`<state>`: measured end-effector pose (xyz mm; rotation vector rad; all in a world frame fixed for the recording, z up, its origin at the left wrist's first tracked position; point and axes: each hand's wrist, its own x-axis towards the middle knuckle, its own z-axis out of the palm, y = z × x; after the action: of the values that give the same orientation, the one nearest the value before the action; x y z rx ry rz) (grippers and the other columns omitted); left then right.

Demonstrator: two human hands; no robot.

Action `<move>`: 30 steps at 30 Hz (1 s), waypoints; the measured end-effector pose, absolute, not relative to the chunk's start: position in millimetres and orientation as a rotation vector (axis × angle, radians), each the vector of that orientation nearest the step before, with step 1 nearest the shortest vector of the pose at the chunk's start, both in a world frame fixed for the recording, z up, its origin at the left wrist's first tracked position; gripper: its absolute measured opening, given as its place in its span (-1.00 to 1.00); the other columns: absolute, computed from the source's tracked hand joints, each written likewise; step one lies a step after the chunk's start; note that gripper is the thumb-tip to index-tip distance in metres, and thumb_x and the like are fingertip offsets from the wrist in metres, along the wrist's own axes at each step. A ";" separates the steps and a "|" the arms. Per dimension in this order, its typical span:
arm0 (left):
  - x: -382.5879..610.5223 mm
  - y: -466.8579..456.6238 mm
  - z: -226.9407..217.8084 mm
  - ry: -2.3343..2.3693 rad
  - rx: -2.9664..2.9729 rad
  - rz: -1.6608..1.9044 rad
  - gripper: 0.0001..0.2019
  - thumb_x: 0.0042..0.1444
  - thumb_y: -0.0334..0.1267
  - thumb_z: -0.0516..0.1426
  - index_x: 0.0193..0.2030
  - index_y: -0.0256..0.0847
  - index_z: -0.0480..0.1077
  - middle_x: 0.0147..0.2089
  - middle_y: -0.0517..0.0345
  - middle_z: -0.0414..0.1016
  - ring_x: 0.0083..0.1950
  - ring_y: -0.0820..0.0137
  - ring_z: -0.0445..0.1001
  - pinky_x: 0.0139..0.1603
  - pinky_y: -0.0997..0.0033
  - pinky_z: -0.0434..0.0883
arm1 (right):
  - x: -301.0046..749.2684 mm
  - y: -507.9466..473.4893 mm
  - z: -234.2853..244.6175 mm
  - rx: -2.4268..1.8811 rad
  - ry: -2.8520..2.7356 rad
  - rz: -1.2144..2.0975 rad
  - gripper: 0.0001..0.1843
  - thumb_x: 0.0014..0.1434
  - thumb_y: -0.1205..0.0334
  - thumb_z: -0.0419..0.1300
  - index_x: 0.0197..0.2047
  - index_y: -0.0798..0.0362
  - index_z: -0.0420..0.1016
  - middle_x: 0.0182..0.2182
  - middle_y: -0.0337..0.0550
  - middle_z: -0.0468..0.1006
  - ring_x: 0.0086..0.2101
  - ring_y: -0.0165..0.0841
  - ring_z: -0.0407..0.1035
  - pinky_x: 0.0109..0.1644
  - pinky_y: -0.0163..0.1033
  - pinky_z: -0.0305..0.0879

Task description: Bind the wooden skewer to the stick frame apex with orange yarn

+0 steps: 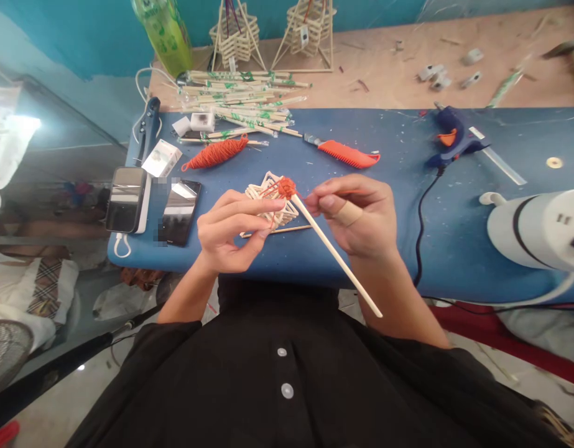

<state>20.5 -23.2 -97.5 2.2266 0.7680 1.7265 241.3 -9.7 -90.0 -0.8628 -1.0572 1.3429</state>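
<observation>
Over at the left of the frame, a black phone (181,214) lies on the blue table (464,249), with a bundle of orange string (216,153) up and to its right. Near the centre, the left hand (233,231) has its fingers and thumb pinched on a small frame of sticks (287,216), beside an orange knot (287,186). A pale stick (337,256) slants from that knot toward the lower right. The right hand (368,227), just right of centre, pinches an orange thread (347,191) between thumb and finger. Above it lies an orange-handled knife (349,154); farther right, a blue glue gun (459,146).
</observation>
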 end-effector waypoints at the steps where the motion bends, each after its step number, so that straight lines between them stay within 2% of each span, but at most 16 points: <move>1: 23.8 -25.5 -99.5 0.817 2.250 1.789 -0.86 0.17 -0.40 0.32 -0.20 -0.05 0.60 0.03 0.15 0.78 -0.26 0.36 0.62 -0.26 0.29 0.47 | 240.6 -16.8 -92.1 -0.874 -1.095 1.306 -0.69 0.00 -0.01 0.65 -0.32 -0.07 0.72 -0.39 -0.19 0.68 -0.40 -0.34 0.56 -0.27 -0.17 0.62; 3: 31.3 -31.1 -104.4 0.971 2.243 1.906 -0.86 0.16 -0.38 0.32 -0.19 -0.03 0.62 -0.02 0.14 0.74 -0.28 0.37 0.55 -0.35 0.33 0.40 | 236.2 -30.0 -93.8 -0.898 -1.164 1.265 -0.72 0.02 0.01 0.65 -0.30 -0.08 0.75 -0.35 -0.14 0.71 -0.36 -0.28 0.58 -0.21 -0.11 0.65; 5: 38.5 -37.3 -109.1 1.141 2.230 1.943 -0.86 0.17 -0.36 0.33 -0.18 -0.02 0.65 -0.18 0.15 0.64 -0.32 0.40 0.46 -0.41 0.37 0.32 | 228.6 -40.3 -93.7 -0.910 -1.194 1.249 -0.72 0.04 -0.01 0.63 -0.29 -0.06 0.76 -0.34 -0.12 0.72 -0.34 -0.27 0.58 -0.19 -0.10 0.65; 7: 44.2 -42.8 -112.6 1.255 2.248 1.901 -0.87 0.17 -0.36 0.35 -0.17 -0.05 0.67 -0.32 0.17 0.51 -0.35 0.41 0.39 -0.41 0.38 0.30 | 219.9 -47.0 -92.9 -0.930 -1.172 1.214 -0.70 0.04 -0.05 0.62 -0.29 -0.05 0.76 -0.33 -0.13 0.72 -0.33 -0.29 0.57 -0.19 -0.12 0.63; 9: 48.0 -46.8 -114.5 1.285 2.283 1.860 -0.88 0.16 -0.35 0.39 -0.18 -0.07 0.67 -0.36 0.19 0.46 -0.36 0.42 0.36 -0.39 0.38 0.31 | 212.5 -50.8 -91.8 -0.967 -1.168 1.157 -0.71 0.07 -0.05 0.60 -0.27 -0.05 0.76 -0.33 -0.15 0.71 -0.33 -0.31 0.56 -0.20 -0.15 0.60; 14: 49.2 -53.3 -111.6 1.272 2.344 1.792 -0.93 0.15 -0.37 0.37 -0.27 -0.11 0.64 -0.38 0.17 0.50 -0.35 0.40 0.41 -0.36 0.38 0.37 | 203.1 -54.7 -87.5 -1.034 -1.310 0.905 -0.98 0.19 0.25 0.45 -0.30 -0.03 0.75 -0.37 -0.20 0.65 -0.39 -0.40 0.47 -0.31 -0.26 0.41; 17: 46.6 -59.8 -103.8 1.287 2.209 1.692 -0.89 0.21 -0.34 0.31 -0.14 -0.14 0.66 -0.25 0.10 0.67 -0.35 0.42 0.49 -0.39 0.42 0.40 | 201.1 -57.0 -85.7 -1.045 -1.387 0.827 -0.94 0.19 0.29 0.38 -0.34 0.01 0.65 -0.41 -0.23 0.57 -0.46 -0.44 0.36 -0.38 -0.26 0.31; 20: 45.7 -65.0 -92.3 1.268 1.876 1.578 -0.84 0.34 -0.31 0.25 -0.04 -0.17 0.67 -0.16 0.07 0.75 -0.45 0.52 0.49 -0.47 0.50 0.36 | 200.6 -59.4 -86.1 -1.029 -1.436 0.832 -0.90 0.23 0.27 0.35 -0.34 0.02 0.57 -0.42 -0.23 0.52 -0.46 -0.43 0.34 -0.35 -0.24 0.32; 22: 47.4 -64.7 -84.7 1.243 1.711 1.535 -0.87 0.35 -0.24 0.28 -0.08 -0.17 0.68 -0.19 0.08 0.76 -0.49 0.55 0.48 -0.50 0.53 0.35 | 200.9 -60.7 -86.9 -0.986 -1.455 0.875 -0.88 0.27 0.25 0.33 -0.33 0.01 0.54 -0.42 -0.23 0.51 -0.44 -0.42 0.35 -0.33 -0.23 0.35; 24: 50.4 -61.1 -78.4 1.226 1.635 1.515 -0.87 0.26 -0.19 0.37 -0.12 -0.16 0.70 -0.21 0.09 0.76 -0.52 0.56 0.46 -0.53 0.54 0.34 | 202.1 -61.6 -86.9 -0.944 -1.474 0.918 -0.88 0.30 0.23 0.32 -0.31 0.01 0.52 -0.40 -0.22 0.51 -0.43 -0.42 0.34 -0.35 -0.24 0.34; 27: 54.5 -54.2 -72.2 1.234 1.588 1.474 -0.89 0.15 -0.21 0.44 -0.22 -0.16 0.70 -0.29 0.13 0.75 -0.55 0.56 0.43 -0.55 0.53 0.36 | 206.1 -62.2 -84.2 -0.972 -1.517 0.956 -0.88 0.28 0.23 0.32 -0.31 0.00 0.49 -0.39 -0.22 0.49 -0.44 -0.42 0.28 -0.39 -0.25 0.25; 30: 55.5 -50.4 -68.8 1.269 1.553 1.484 -0.92 0.11 -0.25 0.45 -0.31 -0.16 0.69 -0.40 0.19 0.68 -0.56 0.56 0.39 -0.55 0.53 0.36 | 212.1 -61.9 -80.9 -0.980 -1.557 0.972 -0.84 0.25 0.29 0.33 -0.36 0.01 0.47 -0.43 -0.25 0.45 -0.44 -0.42 0.24 -0.33 -0.22 0.23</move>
<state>55.5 -50.4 -68.8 1.5526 1.2691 1.4842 212.1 -61.9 -80.9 -0.9802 -1.5573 0.9724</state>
